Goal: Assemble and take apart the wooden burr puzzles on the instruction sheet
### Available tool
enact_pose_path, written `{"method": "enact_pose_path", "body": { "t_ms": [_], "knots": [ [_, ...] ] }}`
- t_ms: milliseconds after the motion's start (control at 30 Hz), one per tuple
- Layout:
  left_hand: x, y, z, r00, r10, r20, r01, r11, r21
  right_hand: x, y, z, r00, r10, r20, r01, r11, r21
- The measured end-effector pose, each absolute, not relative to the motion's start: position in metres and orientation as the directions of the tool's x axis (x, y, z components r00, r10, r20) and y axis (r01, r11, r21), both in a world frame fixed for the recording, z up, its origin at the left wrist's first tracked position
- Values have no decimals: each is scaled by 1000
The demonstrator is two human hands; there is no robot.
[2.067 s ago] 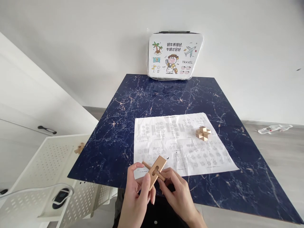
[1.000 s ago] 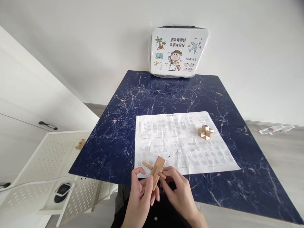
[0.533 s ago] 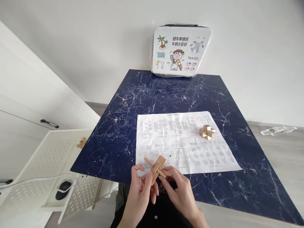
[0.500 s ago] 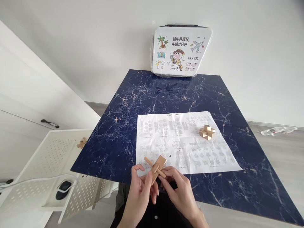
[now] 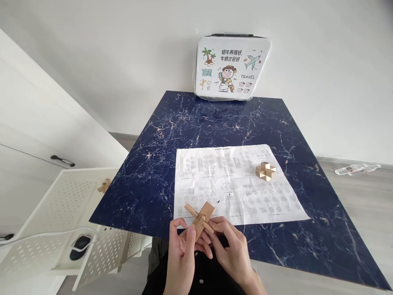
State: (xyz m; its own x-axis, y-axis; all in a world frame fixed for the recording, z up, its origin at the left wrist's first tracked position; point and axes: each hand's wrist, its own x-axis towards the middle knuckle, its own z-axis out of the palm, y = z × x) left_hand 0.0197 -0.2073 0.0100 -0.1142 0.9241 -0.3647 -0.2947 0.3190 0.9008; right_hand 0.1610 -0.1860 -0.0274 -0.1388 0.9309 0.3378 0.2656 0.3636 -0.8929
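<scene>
My left hand and my right hand are closed together on a small wooden puzzle, a flat slotted block with a thin stick through it. I hold it just above the near edge of the dark blue marble table. A printed instruction sheet lies in front of my hands. An assembled wooden burr puzzle rests on the sheet's right part, well away from both hands.
A white illustrated case stands against the wall at the table's far edge. A white perforated cart is to the left, with a small wooden piece on top and a black mouse lower down. A plastic bottle lies on the floor at right.
The slotted block has tipped lower in my hands and my left fingers have closed more tightly round it. The view has shifted slightly.
</scene>
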Motion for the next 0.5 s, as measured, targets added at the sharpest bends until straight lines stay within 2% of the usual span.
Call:
{"method": "enact_pose_path", "body": {
  "t_ms": [267,500],
  "knots": [
    [23,-208,11,-138,944,-299,-275,253,927,162,-186,-28,-91,890,447,396,444,-804],
    [18,-213,3,-141,946,-291,-353,227,908,156,-186,-27,-99,842,530,460,511,-726]
  ]
}}
